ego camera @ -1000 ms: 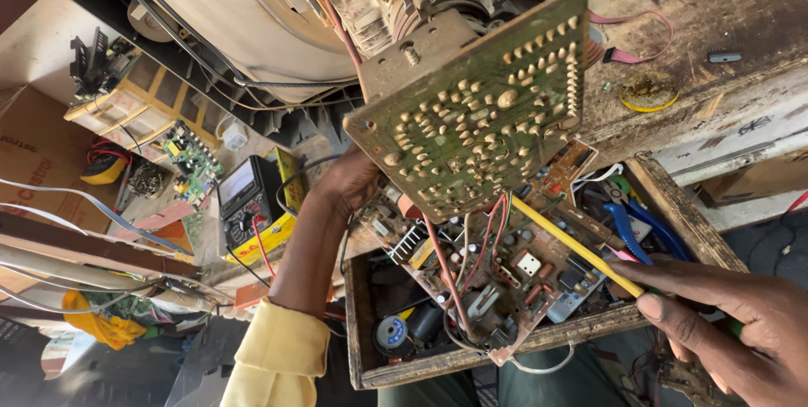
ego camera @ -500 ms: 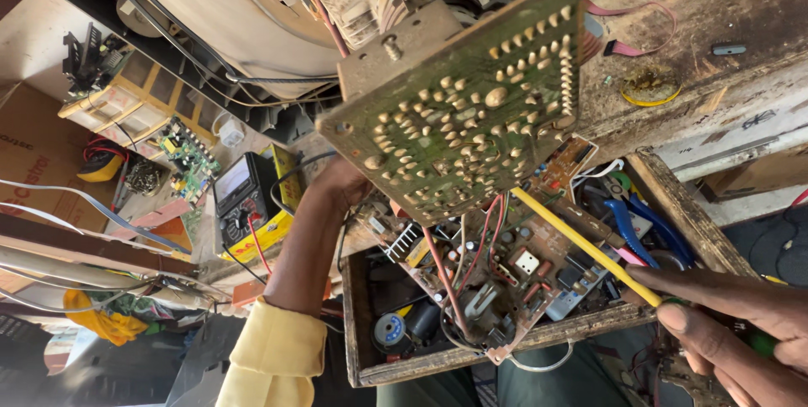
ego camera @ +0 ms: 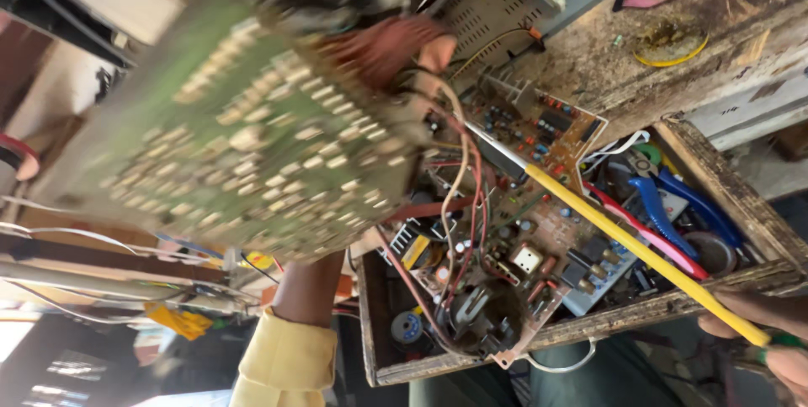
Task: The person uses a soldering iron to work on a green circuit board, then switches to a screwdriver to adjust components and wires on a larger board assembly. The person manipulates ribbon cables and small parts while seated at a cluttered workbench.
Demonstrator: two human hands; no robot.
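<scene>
Both hands: left (ego camera: 396,49) grips board (ego camera: 244,146), right (ego camera: 770,335) screwdriver (ego camera: 623,234).

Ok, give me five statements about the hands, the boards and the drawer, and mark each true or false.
1. The left hand holds up a green circuit board. True.
2. The right hand grips a red hammer. False: it holds a long yellow tool whose metal tip points at the brown circuit board.
3. The wooden drawer holds blue-handled pliers. True.
4. The left arm wears a yellow sleeve. True.
5. The green circuit board lies flat inside the drawer. False: it is lifted above it, tilted and blurred, with wires hanging down from it.
</scene>
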